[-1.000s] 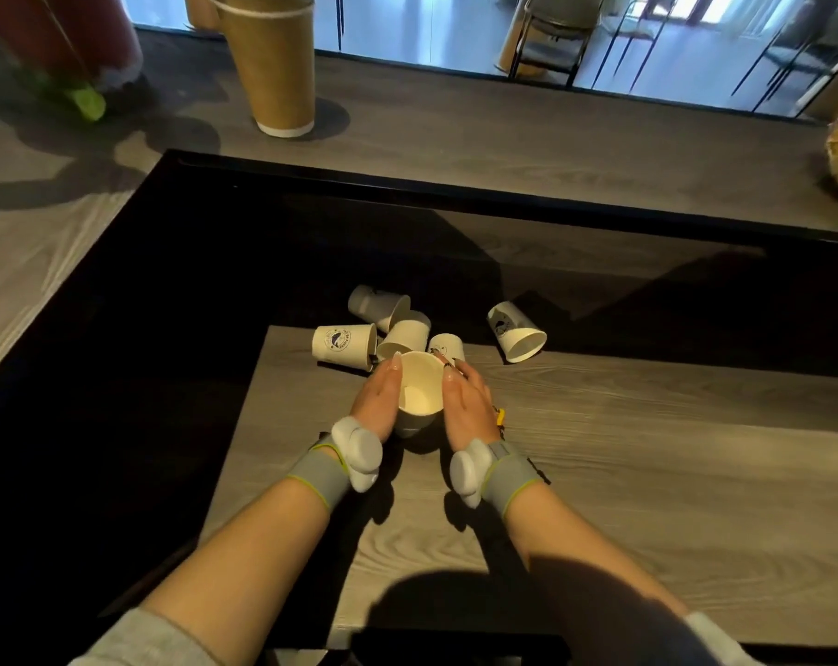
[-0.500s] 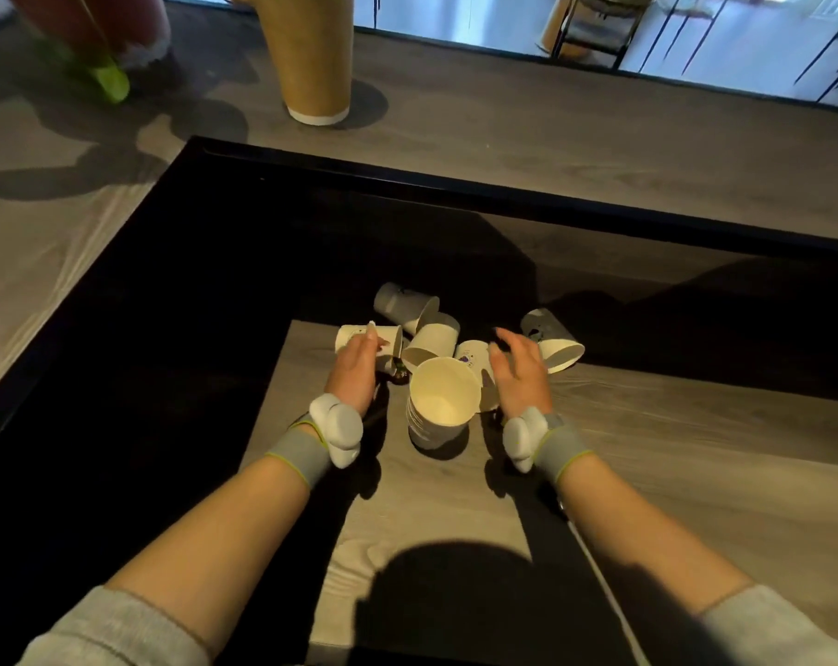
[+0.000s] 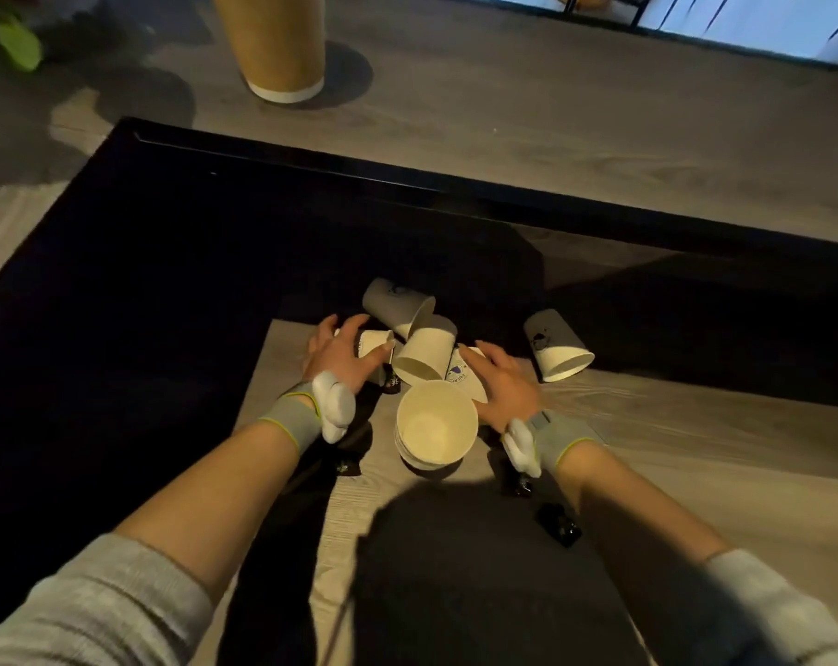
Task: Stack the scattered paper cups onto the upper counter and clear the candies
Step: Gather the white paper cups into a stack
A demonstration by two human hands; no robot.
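Note:
An upright stack of white paper cups (image 3: 436,425) stands on the lower wooden counter (image 3: 671,425) between my hands. My left hand (image 3: 340,355) is curled over a cup lying on its side (image 3: 374,339). My right hand (image 3: 503,384) lies over another fallen cup with a logo (image 3: 461,374), fingers across it. More cups lie tipped behind: one far back (image 3: 398,304), one with its mouth toward me (image 3: 424,359), one apart at the right (image 3: 556,348). Dark-wrapped candies lie by my left hand (image 3: 390,381), under my left wrist (image 3: 347,467) and near my right wrist (image 3: 520,485), (image 3: 559,523).
The upper counter (image 3: 527,132) runs across the back behind a black ledge (image 3: 455,185). A tall brown stack of paper cups (image 3: 277,45) stands on it. A green object (image 3: 16,48) sits at the far left. A dark drop lies left of the lower counter.
Both hands let go of the upright stack and moved forward and apart onto the fallen cups on either side. My view tilted down and closer.

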